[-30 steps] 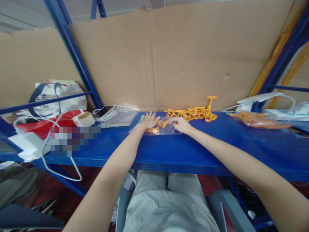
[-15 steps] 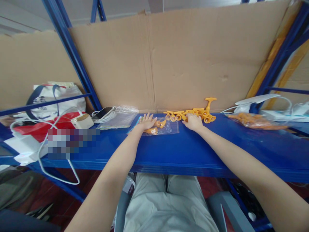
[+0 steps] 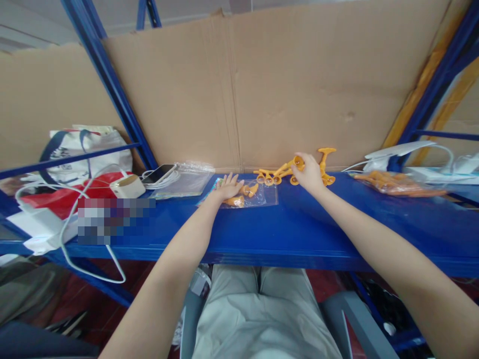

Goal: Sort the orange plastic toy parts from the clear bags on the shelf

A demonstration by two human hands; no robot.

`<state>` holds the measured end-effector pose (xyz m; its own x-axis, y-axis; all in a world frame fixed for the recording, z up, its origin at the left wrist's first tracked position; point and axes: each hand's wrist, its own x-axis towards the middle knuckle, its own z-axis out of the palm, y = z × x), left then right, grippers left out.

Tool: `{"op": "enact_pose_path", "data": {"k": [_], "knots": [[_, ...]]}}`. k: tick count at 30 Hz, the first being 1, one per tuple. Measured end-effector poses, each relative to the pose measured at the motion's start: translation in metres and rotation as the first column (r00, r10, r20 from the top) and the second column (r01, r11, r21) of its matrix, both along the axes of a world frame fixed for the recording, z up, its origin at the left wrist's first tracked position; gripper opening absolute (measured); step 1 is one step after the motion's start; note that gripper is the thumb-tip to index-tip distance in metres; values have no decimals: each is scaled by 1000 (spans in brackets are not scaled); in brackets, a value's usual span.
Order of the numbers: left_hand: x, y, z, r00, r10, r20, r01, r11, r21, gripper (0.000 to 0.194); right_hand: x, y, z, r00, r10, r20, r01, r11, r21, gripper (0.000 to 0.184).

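My left hand (image 3: 227,189) lies flat with its fingers spread on a clear plastic bag (image 3: 258,200). Two or so orange plastic pieces (image 3: 236,201) and a colourful printed card (image 3: 214,188) show in or under that bag. My right hand (image 3: 311,173) is closed around an orange plastic piece with a round cup-shaped end (image 3: 298,162), held just above the row. Beneath and beside it, several like pieces (image 3: 268,179) lie along the cardboard, partly hidden by the hand. One T-shaped piece (image 3: 326,150) stands upright behind my fingers.
A bag of orange pieces (image 3: 396,183) lies on the right of the blue shelf (image 3: 277,234). To the left are flat clear bags (image 3: 183,182), a phone (image 3: 159,173), a white charger (image 3: 127,187) and tangled cables. A cardboard sheet (image 3: 292,85) stands along the back.
My right hand has risen from the row and shifted slightly right, lifting one orange piece whose cup end now faces me. My left hand stays on the bag.
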<state>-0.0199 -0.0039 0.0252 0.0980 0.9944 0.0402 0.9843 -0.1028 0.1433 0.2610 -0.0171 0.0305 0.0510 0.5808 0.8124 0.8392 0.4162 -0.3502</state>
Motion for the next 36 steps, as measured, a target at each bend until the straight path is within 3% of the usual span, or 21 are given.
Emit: {"op": "enact_pose_path", "data": {"k": [4,8,11,15,18,23,25,30,33,36], "knots": [[2,-2,1,1000,-14,-2,14,1000,2,72,-1,0,6,986,127,-112,-119,990,69,39],[7,-6,1,999,-44,15,44,999,-5,71,-10,-7,7,963,240,-126,-257,956,-141,38],[10,-6,0,997,-59,44,59,998,5,71,-18,-17,5,933,357,-34,-345,867,-361,30],[13,-4,-3,994,-69,88,66,997,37,70,-23,-26,3,857,507,95,-346,700,-625,17],[17,-4,-4,991,-82,110,77,996,44,69,-25,-29,2,810,572,132,-347,648,-679,20],[23,-8,-2,987,-82,139,80,997,22,69,-33,-33,2,724,686,76,-464,565,-682,22],[23,-7,-2,983,-81,162,78,997,22,68,-38,-35,1,714,697,72,-483,564,-670,18],[21,3,-4,976,-59,212,37,993,109,66,-49,-37,-6,818,568,85,-413,685,-600,19],[17,6,-6,973,1,229,-37,988,152,65,-54,-34,-11,819,571,52,-440,684,-581,16],[15,6,-6,968,56,244,-86,990,114,66,-56,-31,-15,805,592,-22,-503,664,-553,15]]}}
